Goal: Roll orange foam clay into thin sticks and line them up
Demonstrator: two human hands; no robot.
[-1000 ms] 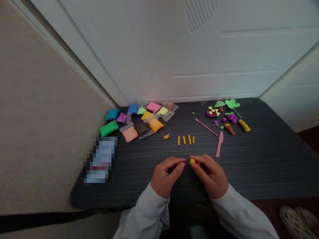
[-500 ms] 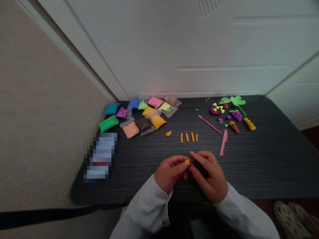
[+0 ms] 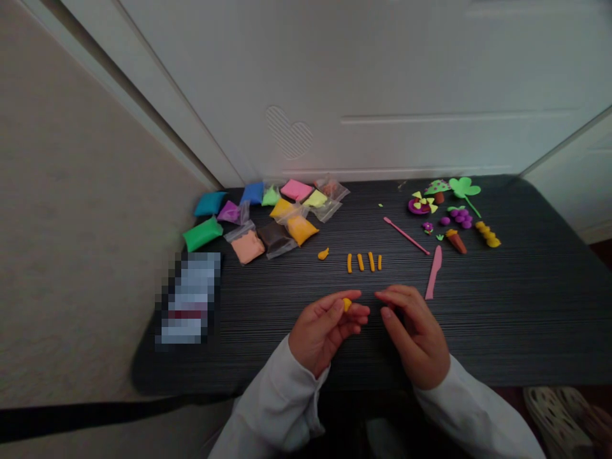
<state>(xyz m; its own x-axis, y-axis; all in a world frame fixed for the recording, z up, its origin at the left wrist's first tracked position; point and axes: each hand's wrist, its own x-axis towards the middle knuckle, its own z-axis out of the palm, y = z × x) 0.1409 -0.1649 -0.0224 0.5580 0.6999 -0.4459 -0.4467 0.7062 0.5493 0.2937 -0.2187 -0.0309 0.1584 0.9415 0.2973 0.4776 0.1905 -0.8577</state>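
Observation:
My left hand pinches a small orange clay piece between thumb and fingertips, just above the dark table. My right hand hovers a short way to its right, fingers curled and half closed, with nothing visible in them. Beyond both hands lie several short orange clay sticks in a row, with a small orange clay blob to their left. A pink plastic knife lies just beyond my right hand.
Several bags of coloured clay lie at the back left. A thin pink tool and small finished clay figures sit at the back right. A blurred packet lies at the left edge. A white door stands behind.
The orange clay piece has passed from between both hands' fingertips into my left hand. My right hand has drawn away to the right. The view shifted slightly left.

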